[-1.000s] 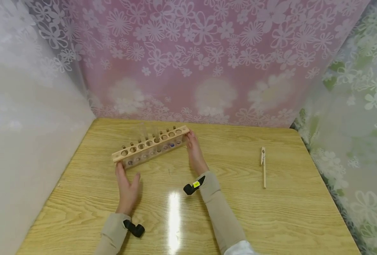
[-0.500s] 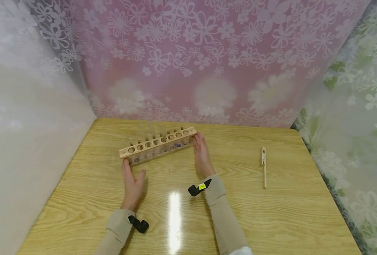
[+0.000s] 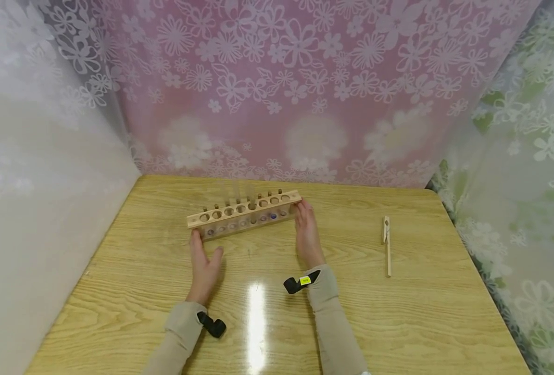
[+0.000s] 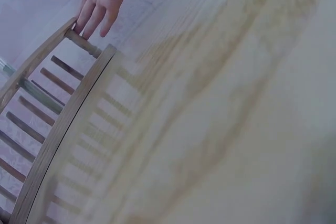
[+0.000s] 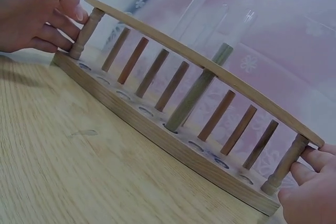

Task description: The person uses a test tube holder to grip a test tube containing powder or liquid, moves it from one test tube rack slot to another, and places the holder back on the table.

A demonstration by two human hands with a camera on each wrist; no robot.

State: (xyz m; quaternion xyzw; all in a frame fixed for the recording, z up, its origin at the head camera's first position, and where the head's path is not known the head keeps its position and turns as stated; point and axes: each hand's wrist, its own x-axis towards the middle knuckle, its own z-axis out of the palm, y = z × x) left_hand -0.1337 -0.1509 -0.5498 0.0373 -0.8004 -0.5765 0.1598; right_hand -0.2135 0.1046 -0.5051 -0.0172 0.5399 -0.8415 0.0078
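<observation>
A wooden test tube rack (image 3: pixel 244 209) stands on the table, angled with its right end farther back. My left hand (image 3: pixel 205 268) touches its left end with the fingers, thumb apart. At the other end, the fingers of my right hand (image 3: pixel 310 237) lie against the end post. In the right wrist view, the left hand (image 5: pixel 39 11) reaches the far turned post, and the right hand (image 5: pixel 312 190) touches the near one. A greenish tube (image 5: pixel 198 95) slants through one hole. Clear test tubes (image 5: pixel 190 14) stick up behind the top bar, among several wooden pegs (image 5: pixel 240 129).
A wooden test tube clamp (image 3: pixel 387 245) lies on the right part of the wood-grain table (image 3: pixel 427 312). Flowered pink cloth (image 3: pixel 277 104) hangs behind the table's back edge. Pale sheets hang at both sides.
Both hands have slid the rack to the right, and it has turned slightly closer to parallel with the back edge. The clamp has stayed in place.
</observation>
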